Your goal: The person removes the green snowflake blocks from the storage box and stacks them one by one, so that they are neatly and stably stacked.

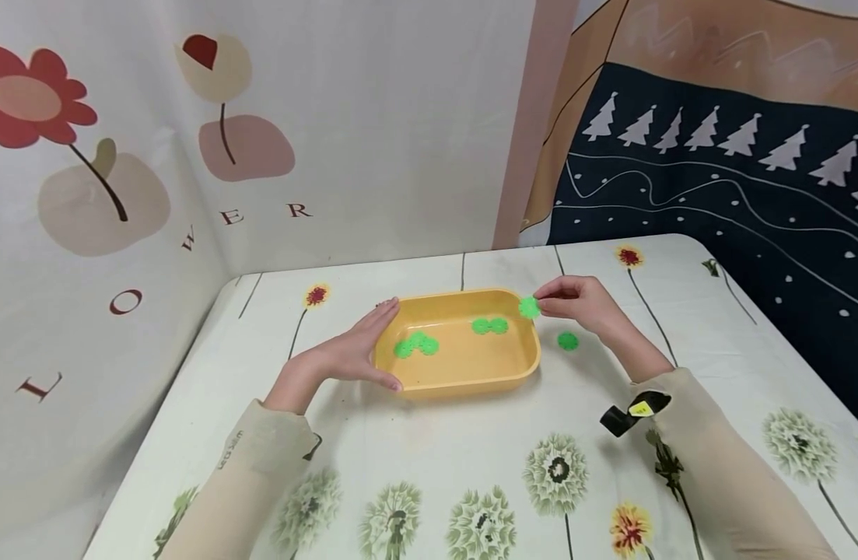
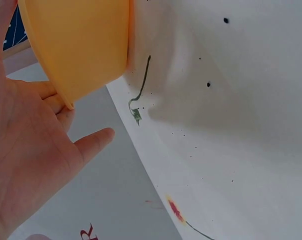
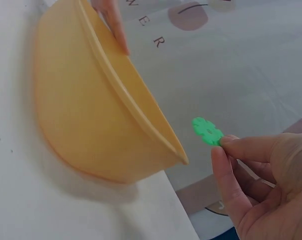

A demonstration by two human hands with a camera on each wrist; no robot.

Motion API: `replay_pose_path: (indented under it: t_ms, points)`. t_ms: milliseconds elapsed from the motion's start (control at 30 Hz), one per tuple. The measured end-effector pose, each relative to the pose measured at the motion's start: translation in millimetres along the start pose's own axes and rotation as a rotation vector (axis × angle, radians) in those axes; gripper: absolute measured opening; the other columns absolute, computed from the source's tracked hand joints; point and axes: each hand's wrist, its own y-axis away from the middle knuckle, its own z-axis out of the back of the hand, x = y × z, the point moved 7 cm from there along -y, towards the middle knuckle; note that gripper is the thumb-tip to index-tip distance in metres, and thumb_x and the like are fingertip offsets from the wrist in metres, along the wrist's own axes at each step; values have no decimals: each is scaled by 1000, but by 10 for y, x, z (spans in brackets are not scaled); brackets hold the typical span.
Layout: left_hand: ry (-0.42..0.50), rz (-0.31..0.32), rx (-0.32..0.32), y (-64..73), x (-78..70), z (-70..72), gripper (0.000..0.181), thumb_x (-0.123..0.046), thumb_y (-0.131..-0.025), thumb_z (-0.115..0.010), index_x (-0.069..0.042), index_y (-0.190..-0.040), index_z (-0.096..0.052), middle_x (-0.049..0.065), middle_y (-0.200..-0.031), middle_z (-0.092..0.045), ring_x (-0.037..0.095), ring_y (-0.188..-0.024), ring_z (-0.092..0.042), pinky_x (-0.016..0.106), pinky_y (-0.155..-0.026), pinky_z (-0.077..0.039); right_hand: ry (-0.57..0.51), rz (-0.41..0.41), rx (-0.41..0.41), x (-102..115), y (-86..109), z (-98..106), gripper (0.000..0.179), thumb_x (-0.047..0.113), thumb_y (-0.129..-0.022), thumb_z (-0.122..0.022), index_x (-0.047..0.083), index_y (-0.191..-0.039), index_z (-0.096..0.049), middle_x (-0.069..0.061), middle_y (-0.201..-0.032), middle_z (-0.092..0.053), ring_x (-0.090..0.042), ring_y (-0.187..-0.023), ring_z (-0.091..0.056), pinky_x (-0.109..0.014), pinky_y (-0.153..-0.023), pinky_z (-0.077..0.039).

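Observation:
A yellow plastic tub [image 1: 464,386] stands on the table, with several green notched plastic discs [image 1: 417,342] lying inside it at the left and two more near its back right. My left hand [image 1: 358,342] grips the tub's left end, thumb at the front corner and fingers along the back. In the left wrist view, some fingers pass behind the rim. My right hand [image 1: 583,303] pinches one green disc [image 3: 207,131] between thumb and fingertip, just above the tub's back right corner. Another green disc [image 1: 568,341] rests on the table right of the tub.
A flower-printed cloth [image 1: 457,459] covers the table. Behind it hangs a pale curtain [image 1: 372,140] with flowers and letters, and a dark cloth printed with trees [image 1: 716,179] is at the right. A black strap [image 1: 635,412] sits at the right cuff.

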Motion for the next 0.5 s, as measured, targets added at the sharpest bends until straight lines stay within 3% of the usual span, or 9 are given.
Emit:
replay_pose_path:
  t_ms: [233,500]
  points:
    - [2,-3,4,-7,-11,-3,137,-53,-68,-87,-3,-160,1,11,-170,8,33,-157,7,58,-125,-11,1,-19,-18,-134,61,126,30,14,-98,-64,-4,-122,-63,1,-103,-67,2,-83,-66,-14,-80,-56]
    - [3,1,0,-1,-8,-1,137,-55,-68,-87,-3,-160,1,11,-170,8,34,-157,7,59,-124,-12,-90,-36,-6,-312,120,190,35,12,-97,-64,-10,-124,-59,14,-91,-66,4,-82,-68,-17,-80,-58]
